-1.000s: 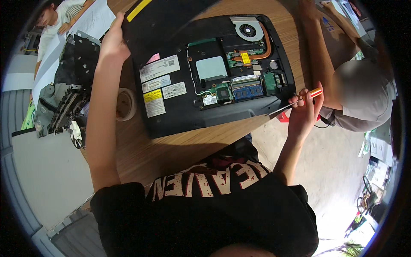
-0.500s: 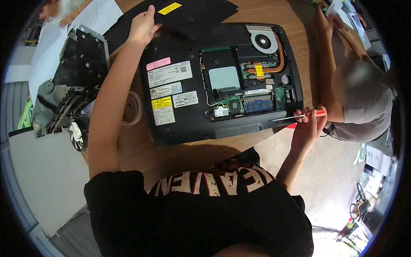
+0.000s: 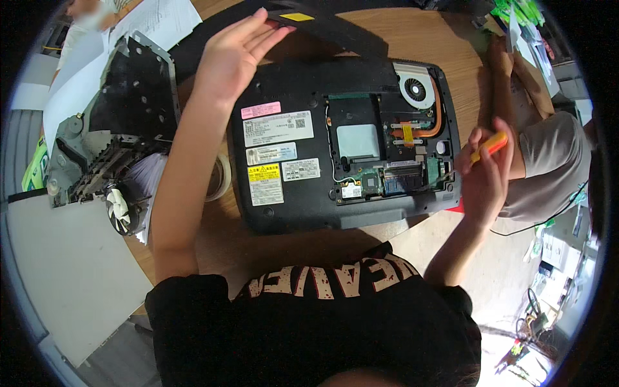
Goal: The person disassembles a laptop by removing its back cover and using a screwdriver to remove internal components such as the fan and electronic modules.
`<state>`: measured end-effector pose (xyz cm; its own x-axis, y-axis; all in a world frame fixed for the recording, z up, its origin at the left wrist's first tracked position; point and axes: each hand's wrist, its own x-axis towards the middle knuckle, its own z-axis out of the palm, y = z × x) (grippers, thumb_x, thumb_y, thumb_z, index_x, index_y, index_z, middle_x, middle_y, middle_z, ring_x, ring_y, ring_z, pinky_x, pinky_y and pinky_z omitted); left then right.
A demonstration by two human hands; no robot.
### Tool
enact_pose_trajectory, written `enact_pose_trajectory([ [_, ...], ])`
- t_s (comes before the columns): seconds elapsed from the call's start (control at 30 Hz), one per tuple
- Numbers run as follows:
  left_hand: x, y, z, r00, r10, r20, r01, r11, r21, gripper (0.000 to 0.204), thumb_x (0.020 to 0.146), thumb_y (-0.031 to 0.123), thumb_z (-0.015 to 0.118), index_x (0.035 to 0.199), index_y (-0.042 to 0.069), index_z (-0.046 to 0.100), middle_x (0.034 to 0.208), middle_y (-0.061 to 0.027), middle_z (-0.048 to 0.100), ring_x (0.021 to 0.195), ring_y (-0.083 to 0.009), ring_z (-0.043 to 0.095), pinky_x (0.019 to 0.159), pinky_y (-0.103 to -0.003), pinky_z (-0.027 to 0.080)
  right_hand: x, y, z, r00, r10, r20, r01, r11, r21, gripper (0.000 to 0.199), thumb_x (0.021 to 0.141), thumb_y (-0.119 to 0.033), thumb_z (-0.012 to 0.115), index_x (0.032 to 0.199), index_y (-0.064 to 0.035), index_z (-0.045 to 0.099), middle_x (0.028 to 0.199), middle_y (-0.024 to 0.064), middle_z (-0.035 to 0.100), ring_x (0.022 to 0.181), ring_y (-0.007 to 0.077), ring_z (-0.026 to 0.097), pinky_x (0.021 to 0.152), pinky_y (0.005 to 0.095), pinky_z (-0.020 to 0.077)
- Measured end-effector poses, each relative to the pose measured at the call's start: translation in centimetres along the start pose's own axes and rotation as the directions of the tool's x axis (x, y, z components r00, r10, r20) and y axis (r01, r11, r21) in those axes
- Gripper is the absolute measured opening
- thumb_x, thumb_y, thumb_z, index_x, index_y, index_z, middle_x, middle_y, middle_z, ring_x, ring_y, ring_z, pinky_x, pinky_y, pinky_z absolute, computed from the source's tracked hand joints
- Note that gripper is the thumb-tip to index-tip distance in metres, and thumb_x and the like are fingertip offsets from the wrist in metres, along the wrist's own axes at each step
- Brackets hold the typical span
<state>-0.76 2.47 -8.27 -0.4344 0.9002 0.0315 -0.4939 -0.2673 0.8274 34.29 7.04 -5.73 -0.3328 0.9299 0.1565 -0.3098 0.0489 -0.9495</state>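
Note:
A black laptop [image 3: 296, 216] lies upside down on the wooden table, its underside open. A silver fan [image 3: 416, 92], copper heat pipe [image 3: 441, 116], memory module [image 3: 401, 185] and small wireless card [image 3: 351, 191] show in its bay. My right hand [image 3: 487, 184] grips a screwdriver [image 3: 494, 143] by its orange handle. Its thin shaft slants down toward the bay's right end; whether the tip touches is unclear. Beyond the laptop's far left corner, my left hand [image 3: 233, 61] is open, fingers stretched out beside a thin black panel [image 3: 348, 35] with a yellow label; contact cannot be made out.
On the left stand a grey-and-black machine part [image 3: 132, 97] and a small fan [image 3: 118, 206]. A tape roll [image 3: 224, 177] sits beside my left forearm. Papers [image 3: 174, 22] lie at the far left. Another person's grey sleeve [image 3: 548, 145] and forearms are close on the right.
My right hand has lifted and turned the screwdriver from lying nearly level to slanting down at the bay's right end. My left hand's fingers have straightened. The whole view has shifted slightly.

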Motion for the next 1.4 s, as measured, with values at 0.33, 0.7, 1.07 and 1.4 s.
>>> enact_pose_trajectory([
  [0.33, -3.3, 3.5, 6.3, 0.995, 0.088, 0.054, -0.084, 0.994, -0.074, 0.028, 0.091, 0.011, 0.054, 0.106, -0.011, 0.054, 0.104, -0.0204, 0.06, 0.099, -0.0286, 0.061, 0.091, -0.036, 0.049, 9.2, -0.1, 6.5, 0.537, -0.411, 0.737, 0.836, 0.136, -0.532, 0.022, 0.073, -0.014, 0.07, 0.092, -0.0072, 0.062, 0.069, 0.0088, 0.059, 0.064, 0.0287, 0.06, 0.054, 0.0347, 0.0463],
  [0.7, -7.7, 9.7, 7.1, 0.645, 0.647, 0.407, -0.544, 0.014, 0.839, 0.025, 0.084, 0.004, 0.057, 0.108, 0.001, 0.062, 0.111, -0.0112, 0.062, 0.105, -0.0216, 0.056, 0.094, -0.032, 0.04, 6.8, -3.2, 6.3, 0.902, -0.143, 0.407, 0.056, 0.974, 0.218, 0.033, 0.08, -0.011, 0.067, 0.109, 0.0016, 0.058, 0.1, 0.006, 0.064, 0.088, 0.0136, 0.06, 0.081, 0.0293, 0.0471],
  [1.07, -11.5, 10.0, 8.6, 0.914, 0.313, 0.259, -0.389, 0.49, 0.78, 0.017, 0.088, 0.01, 0.057, 0.087, -0.004, 0.066, 0.075, -0.0089, 0.068, 0.07, -0.0106, 0.063, 0.065, -0.022, 0.047, 5.3, -2.4, 4.6, 0.893, -0.009, 0.451, -0.162, 0.926, 0.341, 0.037, 0.082, -0.015, 0.063, 0.113, 0.0034, 0.054, 0.098, 0.0106, 0.065, 0.086, 0.0164, 0.064, 0.078, 0.0311, 0.0528],
  [1.4, -10.3, 10.0, 6.8, 0.482, 0.823, 0.301, -0.654, 0.11, 0.748, 0.021, 0.091, 0.007, 0.048, 0.106, -0.005, 0.058, 0.105, -0.0155, 0.063, 0.1, -0.0205, 0.059, 0.088, -0.032, 0.045, 4.9, -1.7, 4.7, 0.964, 0.148, 0.223, -0.22, 0.912, 0.345, 0.031, 0.083, -0.021, 0.062, 0.102, 0.0027, 0.057, 0.081, 0.0063, 0.064, 0.058, 0.0064, 0.056, 0.054, 0.0213, 0.0479],
])
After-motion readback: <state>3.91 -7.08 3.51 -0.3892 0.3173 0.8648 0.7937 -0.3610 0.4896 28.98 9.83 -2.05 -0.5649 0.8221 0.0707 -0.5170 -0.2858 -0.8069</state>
